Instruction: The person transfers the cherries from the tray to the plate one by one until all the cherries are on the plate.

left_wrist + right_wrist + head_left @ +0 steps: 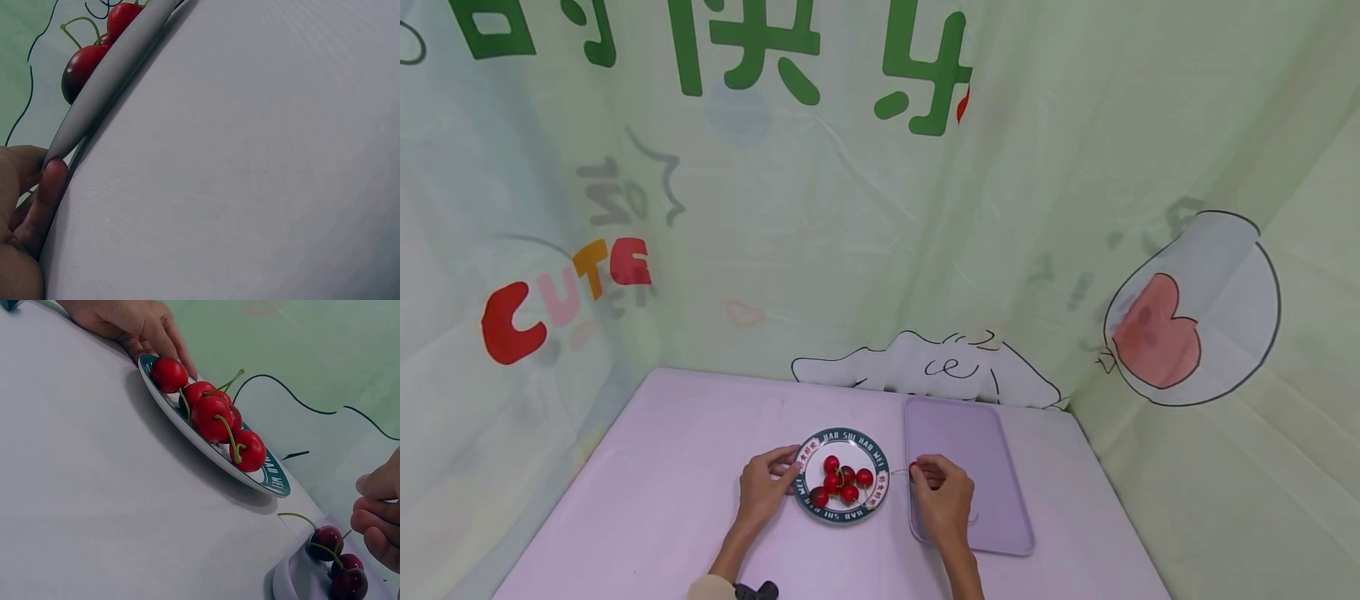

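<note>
My left hand pinches the left rim of a white plate with a dark green lettered border. In the left wrist view a finger lies under the rim. Several red cherries with green stems sit on the plate. Over the left part of a purple tray hovers my right hand, fingers loosely bent, with nothing visible in them. Beneath these fingers, in the right wrist view, darker cherries lie in the tray; one cherry has its stem reaching past the tray's edge.
The plate and tray stand side by side on a table with a pale cloth. A printed curtain hangs behind and at both sides. A small black object shows by the left sleeve.
</note>
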### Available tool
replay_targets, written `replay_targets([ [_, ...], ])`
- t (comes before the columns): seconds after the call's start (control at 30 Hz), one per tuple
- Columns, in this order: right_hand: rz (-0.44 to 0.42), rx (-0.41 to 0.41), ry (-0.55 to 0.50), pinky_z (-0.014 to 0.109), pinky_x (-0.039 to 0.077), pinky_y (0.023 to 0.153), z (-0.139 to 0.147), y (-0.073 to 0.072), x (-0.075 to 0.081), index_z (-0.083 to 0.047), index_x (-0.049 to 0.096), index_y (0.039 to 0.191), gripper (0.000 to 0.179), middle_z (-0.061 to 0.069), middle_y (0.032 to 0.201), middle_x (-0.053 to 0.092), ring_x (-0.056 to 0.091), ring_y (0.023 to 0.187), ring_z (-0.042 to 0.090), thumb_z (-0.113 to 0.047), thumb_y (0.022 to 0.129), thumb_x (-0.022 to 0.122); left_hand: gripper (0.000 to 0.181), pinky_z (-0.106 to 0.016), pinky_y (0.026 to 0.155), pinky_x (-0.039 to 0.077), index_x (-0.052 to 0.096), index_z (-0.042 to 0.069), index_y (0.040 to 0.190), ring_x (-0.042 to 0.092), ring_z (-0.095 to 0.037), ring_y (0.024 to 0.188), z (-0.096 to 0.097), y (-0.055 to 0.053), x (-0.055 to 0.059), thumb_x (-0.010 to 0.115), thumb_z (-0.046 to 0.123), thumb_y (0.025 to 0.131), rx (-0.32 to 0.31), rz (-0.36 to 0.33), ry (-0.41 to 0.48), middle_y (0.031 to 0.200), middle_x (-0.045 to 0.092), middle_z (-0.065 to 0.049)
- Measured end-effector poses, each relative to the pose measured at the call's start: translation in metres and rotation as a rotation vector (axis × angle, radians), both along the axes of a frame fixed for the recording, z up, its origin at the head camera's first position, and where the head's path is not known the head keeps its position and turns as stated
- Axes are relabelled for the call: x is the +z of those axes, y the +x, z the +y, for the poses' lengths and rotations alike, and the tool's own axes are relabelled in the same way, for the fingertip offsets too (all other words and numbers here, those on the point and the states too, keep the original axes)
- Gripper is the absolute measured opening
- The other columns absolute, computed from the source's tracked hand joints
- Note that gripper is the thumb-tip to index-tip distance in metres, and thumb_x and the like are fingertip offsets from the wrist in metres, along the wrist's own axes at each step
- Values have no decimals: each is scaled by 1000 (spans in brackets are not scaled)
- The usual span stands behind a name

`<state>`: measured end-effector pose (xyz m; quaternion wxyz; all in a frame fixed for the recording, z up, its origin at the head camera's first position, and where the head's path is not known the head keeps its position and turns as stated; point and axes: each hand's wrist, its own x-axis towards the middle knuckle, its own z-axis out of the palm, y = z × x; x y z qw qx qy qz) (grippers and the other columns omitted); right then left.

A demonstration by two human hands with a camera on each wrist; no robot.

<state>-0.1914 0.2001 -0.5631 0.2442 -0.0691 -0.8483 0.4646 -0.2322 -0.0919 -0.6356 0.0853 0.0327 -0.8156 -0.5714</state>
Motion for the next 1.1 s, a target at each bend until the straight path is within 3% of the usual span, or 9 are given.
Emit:
replay_targets([
  [0.4, 19, -33, 5, 14, 57, 69, 13, 6, 2, -1, 83, 100, 11, 11, 89, 83, 69, 73, 7, 3, 90, 83, 34, -18, 61, 62, 78, 11, 134, 67, -8, 77, 0, 2, 3, 79, 9, 99, 7, -1, -1, 110, 78, -9],
  [0.63, 39, -56, 1, 8, 54, 66, 23, 4, 1, -2, 83, 97, 9, 12, 87, 83, 68, 70, 0, 4, 90, 83, 34, -20, 57, 63, 79, 5, 130, 68, -6, 73, 1, 2, 2, 80, 3, 96, 0, 71, 14, 106, 78, -12],
  [1.1, 31, -119, 0, 5, 53, 67, 37, 12, 5, 3, 82, 100, 10, 17, 90, 83, 71, 72, 5, 3, 89, 83, 36, -19, 60, 63, 78, 10, 133, 69, -9, 78, -1, 0, 2, 80, 7, 97, -5, 3, 15, 110, 78, -10],
])
